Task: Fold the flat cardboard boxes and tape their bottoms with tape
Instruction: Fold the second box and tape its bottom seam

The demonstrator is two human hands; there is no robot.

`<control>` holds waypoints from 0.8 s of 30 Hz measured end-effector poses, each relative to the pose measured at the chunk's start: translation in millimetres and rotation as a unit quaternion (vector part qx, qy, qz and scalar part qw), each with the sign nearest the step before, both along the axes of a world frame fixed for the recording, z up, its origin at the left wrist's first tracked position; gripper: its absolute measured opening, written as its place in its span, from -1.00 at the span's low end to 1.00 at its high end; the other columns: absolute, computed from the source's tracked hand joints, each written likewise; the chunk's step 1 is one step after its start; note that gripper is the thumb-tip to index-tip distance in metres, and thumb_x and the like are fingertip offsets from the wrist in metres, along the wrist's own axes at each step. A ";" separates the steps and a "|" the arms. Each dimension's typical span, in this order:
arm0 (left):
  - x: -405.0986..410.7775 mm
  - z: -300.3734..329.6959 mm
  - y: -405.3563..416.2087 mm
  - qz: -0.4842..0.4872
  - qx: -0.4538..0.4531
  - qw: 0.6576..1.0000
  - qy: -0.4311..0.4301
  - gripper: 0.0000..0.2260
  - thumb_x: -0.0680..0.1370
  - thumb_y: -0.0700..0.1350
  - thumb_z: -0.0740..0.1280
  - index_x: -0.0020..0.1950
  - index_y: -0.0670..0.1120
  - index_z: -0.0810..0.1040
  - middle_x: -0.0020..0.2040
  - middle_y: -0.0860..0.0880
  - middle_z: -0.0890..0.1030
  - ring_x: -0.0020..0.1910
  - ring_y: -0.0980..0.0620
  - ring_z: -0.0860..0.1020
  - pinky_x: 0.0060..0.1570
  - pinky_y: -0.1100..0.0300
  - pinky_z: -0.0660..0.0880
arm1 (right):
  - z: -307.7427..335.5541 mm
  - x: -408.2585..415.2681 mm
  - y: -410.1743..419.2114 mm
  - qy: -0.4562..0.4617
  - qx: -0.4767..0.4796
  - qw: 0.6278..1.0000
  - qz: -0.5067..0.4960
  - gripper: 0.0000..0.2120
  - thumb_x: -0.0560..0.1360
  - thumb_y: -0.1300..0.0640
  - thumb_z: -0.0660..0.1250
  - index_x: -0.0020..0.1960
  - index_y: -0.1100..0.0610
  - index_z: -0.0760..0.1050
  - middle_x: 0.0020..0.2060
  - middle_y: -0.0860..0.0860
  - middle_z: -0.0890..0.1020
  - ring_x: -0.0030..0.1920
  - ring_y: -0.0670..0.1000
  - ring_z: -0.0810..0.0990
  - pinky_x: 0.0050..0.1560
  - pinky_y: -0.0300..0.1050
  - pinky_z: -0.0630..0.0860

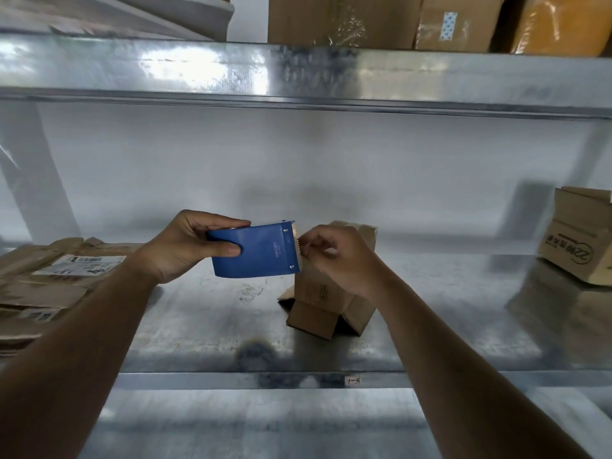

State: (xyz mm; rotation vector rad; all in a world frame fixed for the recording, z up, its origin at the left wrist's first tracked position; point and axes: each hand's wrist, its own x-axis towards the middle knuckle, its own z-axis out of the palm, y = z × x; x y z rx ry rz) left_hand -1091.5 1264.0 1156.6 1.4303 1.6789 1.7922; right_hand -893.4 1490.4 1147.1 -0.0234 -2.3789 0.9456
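I see the left hand (185,246) holding a blue plastic tape dispenser (255,251) while the right hand (334,260) pinches at its toothed edge, above a small brown cardboard box (326,306) on the metal shelf (205,329).

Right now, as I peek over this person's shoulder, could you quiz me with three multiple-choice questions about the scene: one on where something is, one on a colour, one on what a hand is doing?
1. Where does the stack of flat cardboard boxes lie?
A. At the left of the metal shelf
B. On the floor
C. On top of the folded box

2. What colour is the tape dispenser?
A. Red
B. Blue
C. Green

3. What is the right hand doing?
A. Resting flat on the shelf
B. Pinching at the toothed end of the dispenser
C. Lifting the small folded box

Answers:
1. A, the flat pile sits at the shelf's left edge.
2. B, its casing is plainly blue.
3. B, the fingertips meet at the cutter, while the left hand holds the dispenser in its grip.
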 end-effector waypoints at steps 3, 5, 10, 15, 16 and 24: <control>2.8 2.8 -1.2 0.011 0.000 1.000 0.011 -0.40 0.08 0.18 0.76 0.08 0.08 0.78 0.13 -0.07 0.74 0.13 0.00 0.69 0.12 0.18 0.62 | 3.5 3.6 2.9 0.024 0.005 0.999 -0.029 -0.87 0.61 0.17 0.41 0.05 -0.03 0.70 -0.11 -0.26 0.69 -0.01 -0.25 0.64 0.02 -0.42 0.49; 4.7 5.1 -2.2 0.015 0.001 1.000 0.022 -0.41 0.09 0.19 0.75 0.08 0.09 0.78 0.14 -0.06 0.74 0.15 0.00 0.69 0.14 0.17 0.62 | 3.5 3.5 4.8 0.036 0.008 0.998 -0.052 -0.91 0.61 0.11 0.43 0.05 0.01 0.72 -0.08 -0.19 0.73 -0.01 -0.20 0.66 0.08 -0.26 0.56; 9.5 10.2 -2.0 0.014 0.002 0.999 0.042 -0.42 0.13 0.18 0.74 0.11 0.07 0.77 0.16 -0.08 0.73 0.18 -0.04 0.68 0.17 0.15 0.61 | 2.0 2.4 -2.0 0.028 -0.006 0.997 -0.072 -0.93 0.65 0.07 0.35 0.00 -0.05 0.58 -0.05 -0.12 0.67 0.00 -0.15 0.64 0.02 -0.22 0.54; 9.6 13.3 0.8 0.007 0.011 0.999 0.039 -0.45 0.16 0.17 0.73 0.11 0.10 0.77 0.17 -0.05 0.73 0.19 -0.03 0.68 0.16 0.15 0.62 | 1.8 -2.2 -6.1 -0.017 0.009 0.994 -0.108 -0.93 0.71 0.06 0.22 0.07 -0.02 0.47 -0.11 -0.14 0.63 -0.07 -0.08 0.63 0.15 0.02 0.57; 10.0 13.1 2.2 0.007 0.013 0.999 0.038 -0.49 0.19 0.13 0.73 0.11 0.11 0.77 0.17 -0.04 0.73 0.19 -0.02 0.68 0.15 0.16 0.62 | 3.3 -1.5 -6.8 -0.026 0.027 0.992 -0.123 -0.93 0.72 0.07 0.20 0.08 0.00 0.44 -0.12 -0.16 0.61 -0.09 -0.10 0.61 0.16 -0.14 0.50; -5.4 9.2 4.8 0.004 -0.006 0.999 0.049 -0.62 0.42 -0.29 0.49 0.12 0.11 0.77 0.17 -0.03 0.73 0.15 0.02 0.69 0.08 0.22 0.63 | 4.8 15.9 -7.7 -0.018 0.107 0.945 -0.309 -0.79 0.66 0.23 0.17 0.00 -0.08 0.41 -0.19 -0.13 0.57 0.02 -0.03 0.56 0.27 0.02 0.08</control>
